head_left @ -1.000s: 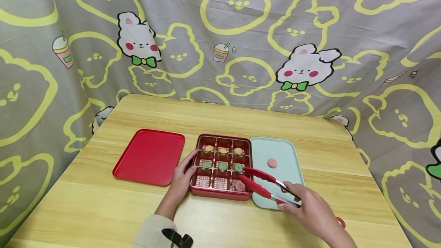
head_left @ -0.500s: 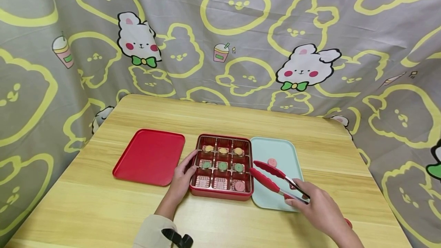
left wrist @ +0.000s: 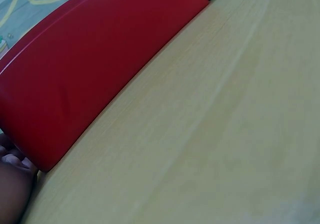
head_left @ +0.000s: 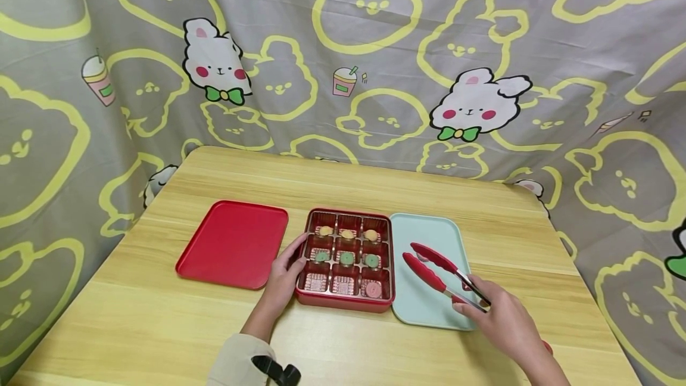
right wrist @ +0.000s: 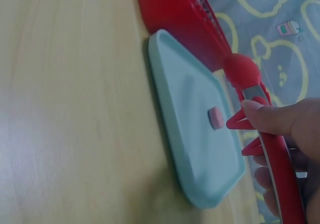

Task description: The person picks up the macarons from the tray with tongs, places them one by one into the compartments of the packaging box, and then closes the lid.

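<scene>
The right hand (head_left: pixel 506 323) grips a pair of red tongs (head_left: pixel 442 273) by their metal handle end, fingers (right wrist: pixel 270 121) curled round the arms, and holds them over the pale blue tray (head_left: pixel 429 308) with the red tips apart and pointing toward the tray's far half. In the right wrist view a small pink round sweet (right wrist: pixel 215 118) lies on that tray just beside the tong tips (from the head view the tongs cover it). The blue tray sits touching the right side of a red compartment box (head_left: pixel 345 304) in the middle of the wooden table (head_left: pixel 161 326). The box has nine cells: three yellow sweets (head_left: pixel 347 234) in the far row, three green sweets (head_left: pixel 346 258) in the middle row, and one pink sweet (head_left: pixel 371 289) in the near right cell. The left hand (head_left: pixel 281 282) rests against the box's left edge, fingers loosely bent over the rim and holding it steady. A flat red tray (head_left: pixel 233 243) lies just left of the box, near that hand.
</scene>
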